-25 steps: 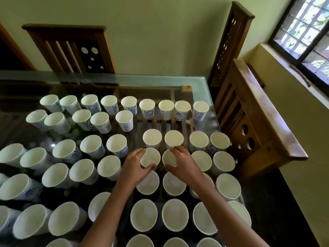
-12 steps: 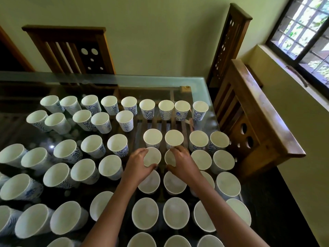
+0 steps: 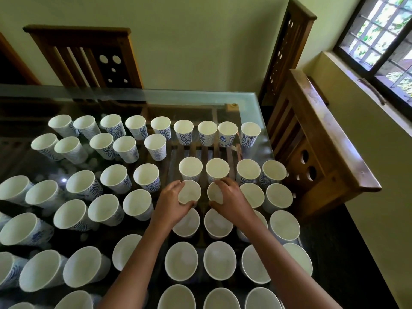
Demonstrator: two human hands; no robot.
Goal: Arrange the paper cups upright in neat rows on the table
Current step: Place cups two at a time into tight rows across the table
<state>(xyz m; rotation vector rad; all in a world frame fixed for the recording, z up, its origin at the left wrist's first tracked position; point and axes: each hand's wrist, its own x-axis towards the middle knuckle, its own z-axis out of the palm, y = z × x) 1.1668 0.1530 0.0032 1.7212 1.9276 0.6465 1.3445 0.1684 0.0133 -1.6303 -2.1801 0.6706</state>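
**Glass-topped table** (image 3: 138,97), seen from above, with wooden chairs (image 3: 330,123) at its far and right sides. Paper cups (image 3: 73,221) cover most of the top. Every cup in view stands mouth up, with none lying or nested, so the upright part of the task appears done as far as the frame shows. The apparent lean of cups toward the left edge is probably lens distortion. What remains is alignment.

**Right block** (image 3: 281,226): four columns running from the near edge toward the far side, evenly spaced and close to a true grid. It is judged finished or nearly so.

**Left group** (image 3: 116,178): cups in loose, staggered lines with uneven gaps, not matched to the right block's rows. This is judged the larger share of the work left.

**Far row** (image 3: 207,132): nine cups in a fairly straight line. A short second line of five sits just in front of it at the left, with bare glass to that line's right.

**Cups in work**: left cup (image 3: 190,192) and right cup (image 3: 214,194) sit side by side in the two left columns of the right block, one row back from its far end.

**Hands**: the left hand (image 3: 171,204) has thumb and fingers curled round the left cup's rim. The right hand (image 3: 231,201) grips the right cup likewise, covering part of its mouth. Whether either cup is lifted clear of the glass cannot be told.
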